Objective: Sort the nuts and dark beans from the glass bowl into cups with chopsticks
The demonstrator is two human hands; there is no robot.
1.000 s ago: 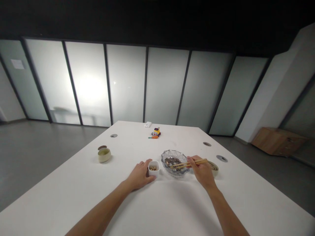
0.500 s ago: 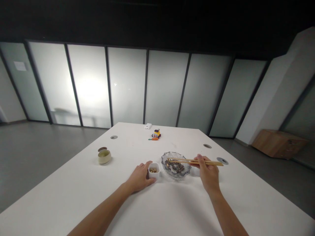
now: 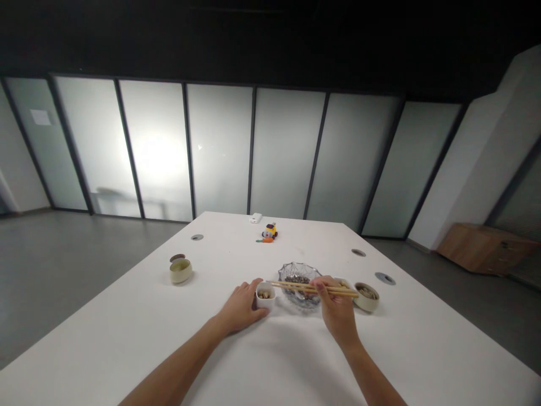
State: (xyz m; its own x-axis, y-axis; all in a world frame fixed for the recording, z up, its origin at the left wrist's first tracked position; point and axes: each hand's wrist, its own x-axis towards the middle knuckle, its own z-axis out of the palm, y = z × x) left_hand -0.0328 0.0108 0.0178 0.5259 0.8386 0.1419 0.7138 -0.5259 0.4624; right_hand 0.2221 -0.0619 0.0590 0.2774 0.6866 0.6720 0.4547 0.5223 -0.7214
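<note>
My left hand (image 3: pixel 240 307) curls around the near side of a small white cup (image 3: pixel 265 295) that holds light-coloured nuts. My right hand (image 3: pixel 336 307) grips a pair of wooden chopsticks (image 3: pixel 313 288). They lie nearly level above a clear glass bowl (image 3: pixel 301 284) of dark seeds, and their tips reach over the white cup. I cannot tell whether anything is pinched between the tips. A beige bowl (image 3: pixel 366 296) with something pale inside stands just right of my right hand.
All this stands on a white table (image 3: pixel 127 332). A beige cup (image 3: pixel 180 270) with its lid beside it stands at the left. A small toy (image 3: pixel 269 231) and a white box (image 3: pixel 255 217) lie near the far edge. Round cable holes (image 3: pixel 384 278) dot the tabletop.
My right hand has moved left with the chopsticks, so their tips have gone from the glass bowl to above the white cup. The beige bowl shows again. My left hand has stayed on the cup.
</note>
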